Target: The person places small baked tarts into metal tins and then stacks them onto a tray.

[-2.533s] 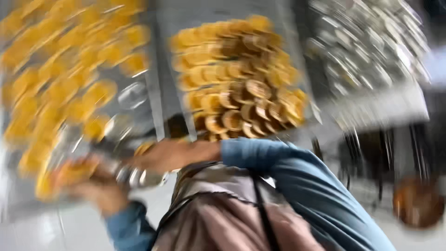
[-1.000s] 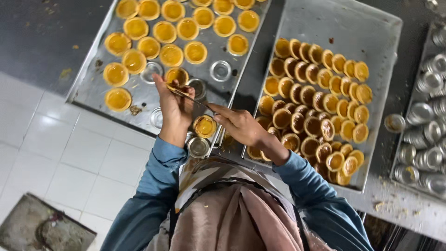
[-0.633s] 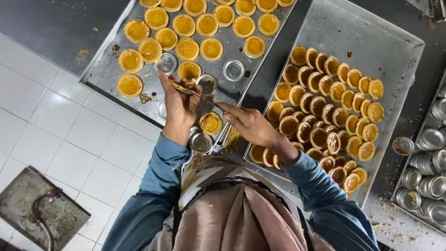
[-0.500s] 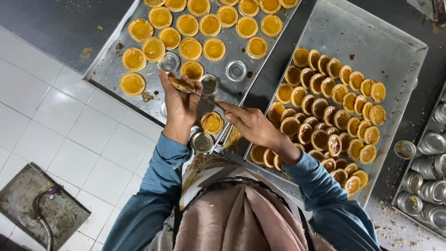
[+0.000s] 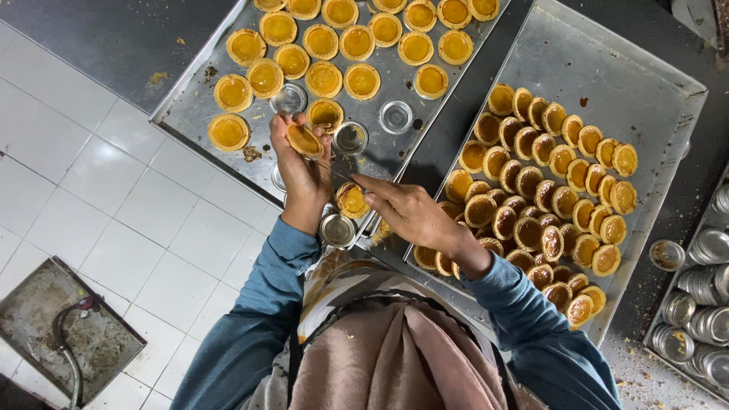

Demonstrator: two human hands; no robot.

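Resting tilted between left hand point(image 5: 302, 176) fingers point(image 5: 282, 127), tart point(image 5: 304, 140)

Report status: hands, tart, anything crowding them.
Left hand holds a tart. Right hand pokes it with a thin pick. Empty tins close underneath.

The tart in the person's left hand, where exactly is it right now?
In the head view the tart sits at the fingertips of the left hand, raised over the near edge of the left baking tray, just left of an empty tin mould.
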